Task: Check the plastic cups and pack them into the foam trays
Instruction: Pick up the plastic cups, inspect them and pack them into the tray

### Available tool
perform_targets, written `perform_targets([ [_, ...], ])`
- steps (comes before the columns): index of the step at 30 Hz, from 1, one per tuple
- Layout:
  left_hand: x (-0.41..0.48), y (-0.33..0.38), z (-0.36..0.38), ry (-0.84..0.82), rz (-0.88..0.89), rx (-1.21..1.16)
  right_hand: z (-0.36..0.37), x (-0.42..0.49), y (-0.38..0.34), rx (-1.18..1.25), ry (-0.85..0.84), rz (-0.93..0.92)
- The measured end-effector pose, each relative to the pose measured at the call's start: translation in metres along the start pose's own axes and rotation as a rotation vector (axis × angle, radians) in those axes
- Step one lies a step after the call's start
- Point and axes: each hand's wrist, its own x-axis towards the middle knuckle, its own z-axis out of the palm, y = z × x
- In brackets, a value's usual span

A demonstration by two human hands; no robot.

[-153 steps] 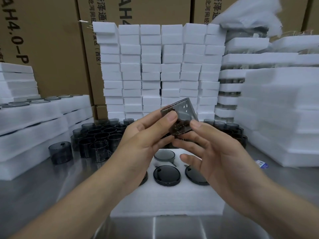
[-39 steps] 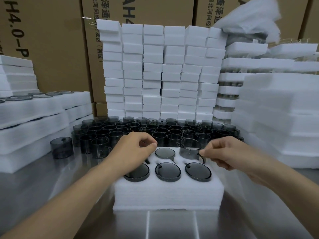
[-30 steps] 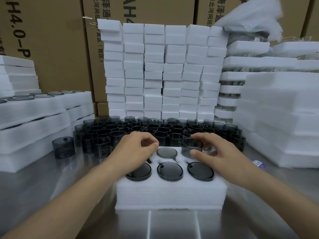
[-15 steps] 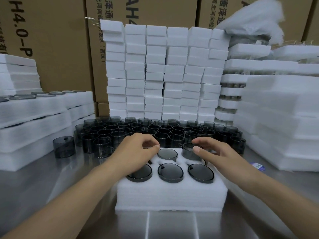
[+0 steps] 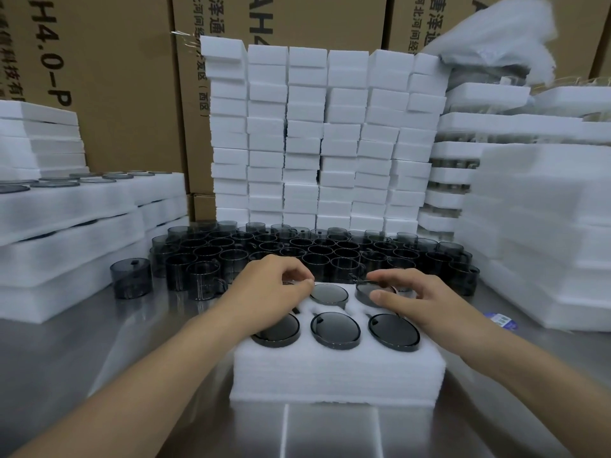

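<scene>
Since the earlier frames, the cup you had raised for checking came down into the tray and sank from standing proud to nearly level with its neighbours. Your right hand gripped it in the back-right pocket — fingers curled over the far rim, thumb against the near edge. Your left hand lay curled over the back-left pocket, fingertips bunched together. Whether it pinched anything beneath them I could not tell, since the hand hid that pocket.

The cup sat directly under your right fingertips, closed end up, just behind the front-right cup and beside the seated back-middle one. To finish this step well, you probably needed to press evenly on opposite sides of the rim rather than on one edge — soft foam lets a cup tilt and jam — and stop once it matched the four seated cups. The loose cups waited just behind the tray.
</scene>
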Motion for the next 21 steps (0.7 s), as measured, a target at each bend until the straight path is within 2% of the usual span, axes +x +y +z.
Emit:
perform_targets([
  [7, -0.0017, 0.0021, -0.0014, -0.012, -0.018, -0.005, -0.0039, 0.0071, 0.0023, -0.058, -0.042, 0.073],
  [14, -0.0015, 0.0019, -0.0018, -0.022, -0.017, 0.002, 0.0022, 0.0037, 0.0072, -0.036, -0.002, 0.049],
  [17, -0.0017, 0.0038, -0.0025, 0.032, -0.014, 0.006, 0.0021, 0.0021, 0.0091, -0.022, 0.002, 0.039],
  [21, -0.0045, 0.0075, -0.0104, 0.177, 0.004, 0.266, 0.0029, 0.0005, 0.0071, -0.007, -0.017, 0.042],
])
